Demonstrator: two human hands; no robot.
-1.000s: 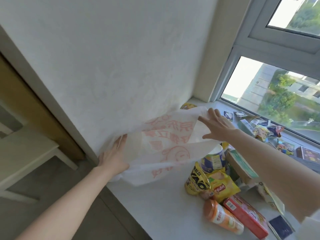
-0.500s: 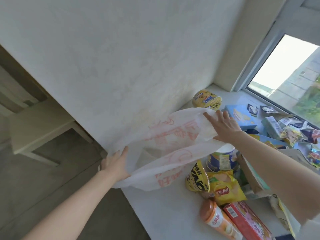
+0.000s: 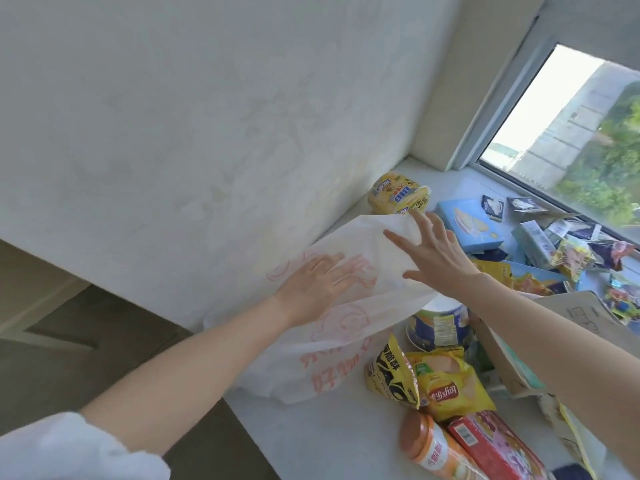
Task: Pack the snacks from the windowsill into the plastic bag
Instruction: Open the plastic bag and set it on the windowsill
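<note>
A white plastic bag point(image 3: 332, 344) with red print lies slumped on the windowsill point(image 3: 332, 434) against the wall. My left hand point(image 3: 317, 285) lies flat on the bag's middle, fingers straight. My right hand point(image 3: 433, 254) rests on the bag's far top edge with its fingers spread. Snacks crowd the sill to the right: a yellow cup point(image 3: 398, 194) beyond the bag, a blue box point(image 3: 467, 223), a blue tub point(image 3: 438, 329) partly under the bag, yellow chip bags point(image 3: 446, 389), an orange canister point(image 3: 436, 448) and a red box point(image 3: 495, 448).
A white wall point(image 3: 207, 116) rises just behind the bag. The window point(image 3: 568, 133) borders the sill on the far right. Several small packets point(image 3: 571, 251) and a cardboard piece point(image 3: 568, 313) lie near the glass. The floor drops away at the left.
My left hand has moved from the bag's near left edge onto its middle. The right hand slid along the top edge, and the bag now lies flatter. The camera swung right.
</note>
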